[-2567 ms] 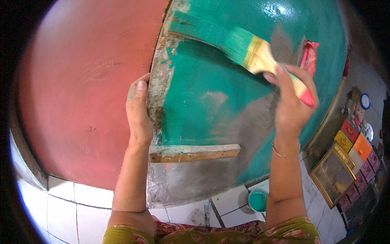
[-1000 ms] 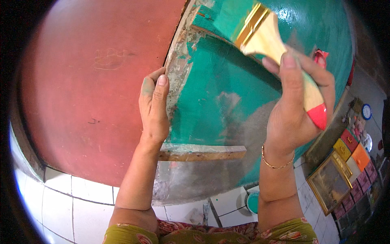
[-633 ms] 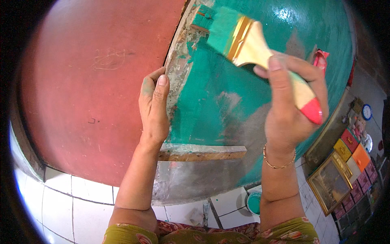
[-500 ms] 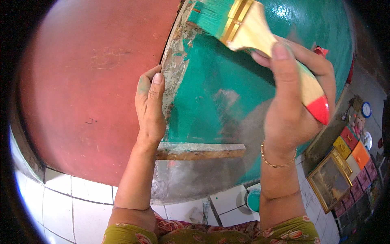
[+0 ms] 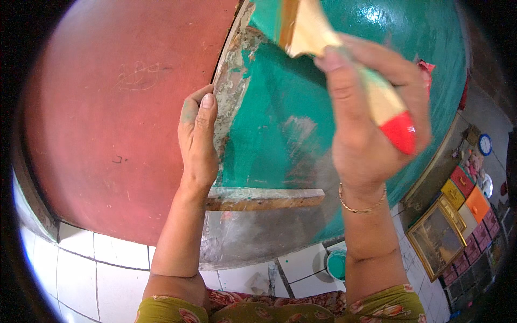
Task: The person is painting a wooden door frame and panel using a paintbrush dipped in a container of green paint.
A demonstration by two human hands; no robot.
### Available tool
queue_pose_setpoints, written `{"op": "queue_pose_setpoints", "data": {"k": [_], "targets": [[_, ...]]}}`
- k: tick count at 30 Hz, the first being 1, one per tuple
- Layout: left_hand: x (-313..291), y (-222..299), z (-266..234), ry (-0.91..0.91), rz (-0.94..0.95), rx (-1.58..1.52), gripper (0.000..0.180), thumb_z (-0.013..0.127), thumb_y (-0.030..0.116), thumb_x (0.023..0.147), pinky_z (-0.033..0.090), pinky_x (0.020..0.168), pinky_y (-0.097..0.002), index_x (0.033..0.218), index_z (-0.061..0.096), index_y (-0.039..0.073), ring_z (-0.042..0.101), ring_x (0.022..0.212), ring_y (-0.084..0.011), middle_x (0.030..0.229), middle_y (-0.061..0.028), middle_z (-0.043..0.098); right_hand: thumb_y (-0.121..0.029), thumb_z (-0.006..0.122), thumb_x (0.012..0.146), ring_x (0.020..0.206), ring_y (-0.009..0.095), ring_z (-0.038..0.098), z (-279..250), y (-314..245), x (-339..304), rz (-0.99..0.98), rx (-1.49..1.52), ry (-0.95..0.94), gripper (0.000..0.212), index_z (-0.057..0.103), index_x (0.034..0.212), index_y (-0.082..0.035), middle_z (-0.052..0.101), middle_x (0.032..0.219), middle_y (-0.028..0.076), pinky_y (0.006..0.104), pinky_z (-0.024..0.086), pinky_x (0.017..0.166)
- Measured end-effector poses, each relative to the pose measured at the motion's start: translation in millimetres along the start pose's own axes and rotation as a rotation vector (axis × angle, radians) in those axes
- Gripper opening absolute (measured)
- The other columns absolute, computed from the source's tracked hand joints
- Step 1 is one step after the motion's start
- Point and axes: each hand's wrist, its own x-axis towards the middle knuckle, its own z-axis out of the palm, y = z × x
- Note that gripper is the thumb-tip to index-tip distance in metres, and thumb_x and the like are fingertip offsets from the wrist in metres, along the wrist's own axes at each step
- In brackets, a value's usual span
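My right hand [image 5: 371, 134] grips a wide paintbrush [image 5: 328, 54] with a pale wooden handle and a red end; its green-loaded bristles press on the upper part of a panel [image 5: 280, 124] painted teal green. My left hand [image 5: 198, 141], smeared with green paint, rests flat against the panel's rough, chipped left edge [image 5: 232, 91] next to a red-brown wall [image 5: 118, 107]. A worn wooden strip [image 5: 264, 199] runs across the panel just below my left hand. Below the strip the surface is bare grey.
A small pot of green paint [image 5: 337, 265] stands on the white tiled floor [image 5: 97, 269] between my arms. At the right are a gilt-framed picture [image 5: 436, 237], coloured boxes [image 5: 468, 199] and a round blue clock [image 5: 484, 144].
The brush has swung from lying sideways across the panel to pointing upward, and moved up toward the top. My left hand stays on the panel's edge.
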Motion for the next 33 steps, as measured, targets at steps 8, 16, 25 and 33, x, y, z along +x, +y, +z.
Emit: {"op": "queue_pose_setpoints", "data": {"k": [8,16,25,33], "targets": [[-3,7,9,0.042,-0.015,0.000,0.055,0.048,0.043,0.102,0.041,0.093,-0.0310,0.125,0.054,-0.007,0.051,0.102,-0.0155,0.108,-0.0106,0.058,0.005,0.070,0.086,0.085,0.022,0.069,-22,-10,-6,0.227,0.076,0.005,0.013,0.062,0.096,0.007,0.068,0.100,0.020,0.0291,0.060,0.073],[2,-3,-1,-0.033,-0.019,0.045,0.067,0.039,0.050,0.101,0.040,0.104,-0.0368,0.133,0.051,-0.007,0.056,0.117,-0.0239,0.126,-0.0169,0.060,0.005,0.073,0.081,0.085,0.020,0.067,-8,1,-17,-0.036,-0.032,-0.089,0.014,0.066,0.092,0.002,0.070,0.095,0.015,0.0294,0.053,0.076],[-1,0,1,-0.011,-0.024,0.106,0.065,0.037,0.048,0.102,0.040,0.104,-0.0373,0.132,0.051,-0.008,0.056,0.117,-0.0239,0.127,-0.0171,0.060,0.003,0.075,0.079,0.085,0.025,0.068,-46,-4,-32,0.236,-0.121,0.115,0.014,0.068,0.089,-0.003,0.071,0.094,0.013,0.0334,0.055,0.077],[-1,4,14,-0.021,-0.070,-0.100,0.061,0.040,0.045,0.102,0.039,0.103,-0.0369,0.131,0.052,-0.007,0.054,0.115,-0.0229,0.122,-0.0163,0.059,0.006,0.079,0.075,0.092,0.029,0.069,-12,3,-33,-0.205,-0.052,-0.175,0.028,0.069,0.100,-0.001,0.070,0.106,0.018,0.0350,0.057,0.081]]}}
